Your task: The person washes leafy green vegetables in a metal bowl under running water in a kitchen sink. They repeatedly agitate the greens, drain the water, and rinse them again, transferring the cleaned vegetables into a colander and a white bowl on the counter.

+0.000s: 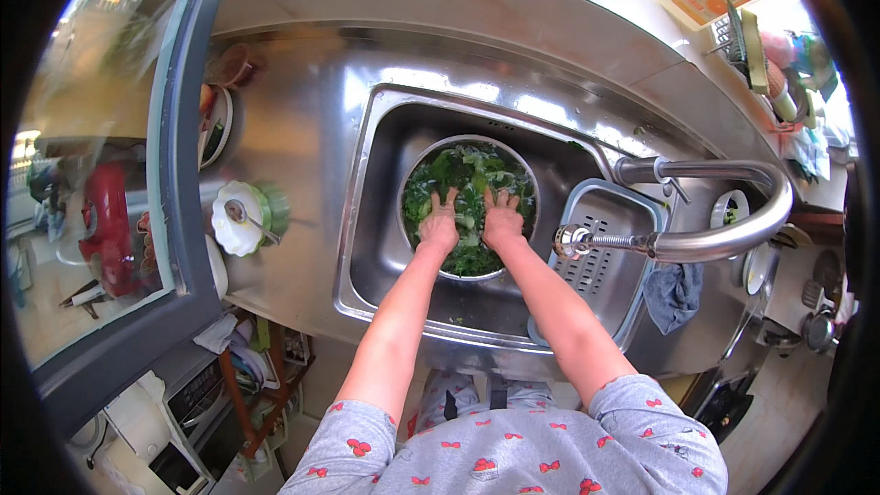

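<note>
A round metal basin [536, 220] stands in the stainless steel sink [375, 151], full of leafy greens [474, 165] in water. Both hands reach into it, side by side. My left hand [438, 223] rests on the greens at the left, its fingers spread and partly under water. To the right, my right hand [503, 216] presses among the leaves with its fingers apart. Neither hand shows a clear hold on any leaf. Small bits of green lie on the sink's rim and bottom.
A curved faucet [756, 172] arches over a grey-rimmed drain basket [612, 189] at the right. A grey cloth [677, 295] hangs beside it. Leftward stand a scalloped bowl with a spoon [237, 220] and a plate [223, 127], near a window frame [189, 151].
</note>
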`<action>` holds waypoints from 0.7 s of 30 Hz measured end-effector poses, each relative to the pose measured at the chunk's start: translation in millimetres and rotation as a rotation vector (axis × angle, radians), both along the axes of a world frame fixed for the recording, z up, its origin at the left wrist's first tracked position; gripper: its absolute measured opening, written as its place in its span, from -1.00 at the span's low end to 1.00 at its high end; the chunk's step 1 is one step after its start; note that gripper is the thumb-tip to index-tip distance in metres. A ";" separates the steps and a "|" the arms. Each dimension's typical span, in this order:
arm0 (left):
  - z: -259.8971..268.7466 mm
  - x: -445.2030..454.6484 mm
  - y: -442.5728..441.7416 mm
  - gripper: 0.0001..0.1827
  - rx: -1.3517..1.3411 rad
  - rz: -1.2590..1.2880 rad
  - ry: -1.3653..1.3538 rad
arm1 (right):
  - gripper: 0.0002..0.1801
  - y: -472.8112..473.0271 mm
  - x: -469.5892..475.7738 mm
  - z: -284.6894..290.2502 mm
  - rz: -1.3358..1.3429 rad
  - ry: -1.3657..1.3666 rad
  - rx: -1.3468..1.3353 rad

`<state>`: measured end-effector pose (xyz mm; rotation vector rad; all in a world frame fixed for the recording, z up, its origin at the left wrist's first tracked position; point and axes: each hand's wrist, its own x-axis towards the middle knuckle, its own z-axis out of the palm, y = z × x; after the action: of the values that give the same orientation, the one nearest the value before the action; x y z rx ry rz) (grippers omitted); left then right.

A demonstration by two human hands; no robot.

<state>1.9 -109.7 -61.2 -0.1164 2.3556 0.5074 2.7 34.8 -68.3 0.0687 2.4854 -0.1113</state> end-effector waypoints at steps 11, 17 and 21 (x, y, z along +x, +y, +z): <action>-2.9 3.8 -5.3 -0.42 0.264 0.344 0.285 | -0.28 10.9 -30.2 72.0 -0.229 0.029 -0.351; 61.7 18.5 -9.7 -0.45 0.475 0.289 0.442 | -0.43 14.3 -17.1 80.1 -0.251 0.166 -0.318; 83.6 26.7 -11.8 -0.48 0.496 0.317 0.459 | -0.61 16.1 -21.9 80.6 -0.245 0.103 -0.270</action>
<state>28.6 -121.4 22.4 -0.1555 2.5742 1.3814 -19.2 51.0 12.3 0.2584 2.5303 -0.5647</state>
